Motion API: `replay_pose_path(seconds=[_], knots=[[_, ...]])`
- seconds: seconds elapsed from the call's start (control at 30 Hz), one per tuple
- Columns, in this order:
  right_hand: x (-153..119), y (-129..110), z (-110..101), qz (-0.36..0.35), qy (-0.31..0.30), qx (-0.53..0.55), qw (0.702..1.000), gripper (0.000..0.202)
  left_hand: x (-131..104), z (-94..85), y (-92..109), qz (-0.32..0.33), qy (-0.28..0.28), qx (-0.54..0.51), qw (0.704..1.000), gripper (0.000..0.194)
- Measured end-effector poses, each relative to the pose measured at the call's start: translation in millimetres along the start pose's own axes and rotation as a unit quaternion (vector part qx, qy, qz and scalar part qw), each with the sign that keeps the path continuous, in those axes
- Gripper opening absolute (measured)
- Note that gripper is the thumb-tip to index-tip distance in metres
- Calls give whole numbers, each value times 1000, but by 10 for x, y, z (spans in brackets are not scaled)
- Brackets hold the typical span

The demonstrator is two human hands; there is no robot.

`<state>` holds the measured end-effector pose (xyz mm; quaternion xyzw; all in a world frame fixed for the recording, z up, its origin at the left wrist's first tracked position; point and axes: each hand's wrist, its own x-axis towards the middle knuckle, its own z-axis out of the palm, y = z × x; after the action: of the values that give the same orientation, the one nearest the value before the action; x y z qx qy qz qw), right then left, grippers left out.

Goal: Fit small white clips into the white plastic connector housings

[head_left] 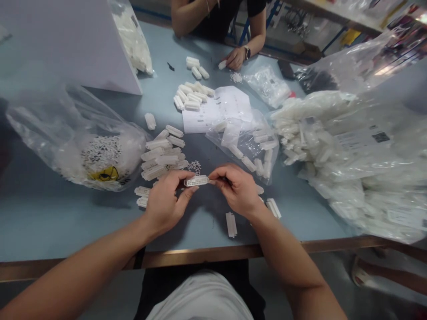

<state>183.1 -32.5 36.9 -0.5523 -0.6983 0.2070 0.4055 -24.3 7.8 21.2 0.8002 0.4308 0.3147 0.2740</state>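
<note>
Between the thumb and fingers of my left hand [164, 201] is a long white plastic connector housing [197, 180], with rows of small openings facing me. My right hand [237, 188] is closed in a pinch at the housing's right end; whatever its fingertips grip is too small to make out. Just behind the housing lies a little heap of tiny white pieces [195, 166]. A pile of similar white housings [163, 155] rests beyond my left hand. One loose housing [231, 224] lies below my right hand, and another [274, 208] to its right.
At left stands a clear bag of tiny white pieces [102, 153]. An open clear bag [256, 153] with housings lies beside paper sheets [216, 109]. Large filled bags [360, 155] crowd the right side. Across the table, a co-worker's hand [236, 58] holds a white piece.
</note>
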Motion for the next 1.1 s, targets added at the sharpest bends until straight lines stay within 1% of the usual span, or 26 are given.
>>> replay_pose_path(seconds=[0.07,0.17,0.4,0.5,0.6,0.63,0.67,0.73,0.8,0.83,0.9,1.0,1.07,1.1], knots=[[-7,-19,9,-19,-7,-15,1000,10,0,7,6,12,-3,6,1000,18],[-11,-31,14,-28,-13,-25,999,9,0,15,12,31,-4,13,999,17],[-11,-42,25,-27,-31,-39,998,10,-23,19,10,61,-10,24,998,15],[-4,-37,14,-19,-46,-23,998,13,-36,23,0,86,-9,28,996,14],[16,-13,-16,36,-77,37,996,6,-46,29,-14,119,-14,15,993,12],[23,-3,-28,64,-88,72,991,8,-48,32,-17,128,-17,9,992,13],[29,5,-39,94,-105,113,984,14,-51,35,-19,137,-20,5,990,13],[36,12,-57,146,-143,199,959,25,-57,41,-20,151,-24,0,988,15],[36,3,-63,180,-170,253,935,25,-64,45,-18,156,-28,-1,987,17],[33,-5,-60,189,-172,263,930,23,-66,45,-15,153,-31,0,988,18],[26,-15,-41,198,-161,260,931,22,-63,38,-9,134,-42,0,990,18],[17,9,13,204,-125,274,932,29,-39,5,1,84,-46,-5,995,18],[16,51,56,192,-93,270,939,35,-16,-24,2,31,-16,-4,999,19],[18,75,78,177,-80,240,951,33,-6,-36,-1,1,9,-4,1000,20]])
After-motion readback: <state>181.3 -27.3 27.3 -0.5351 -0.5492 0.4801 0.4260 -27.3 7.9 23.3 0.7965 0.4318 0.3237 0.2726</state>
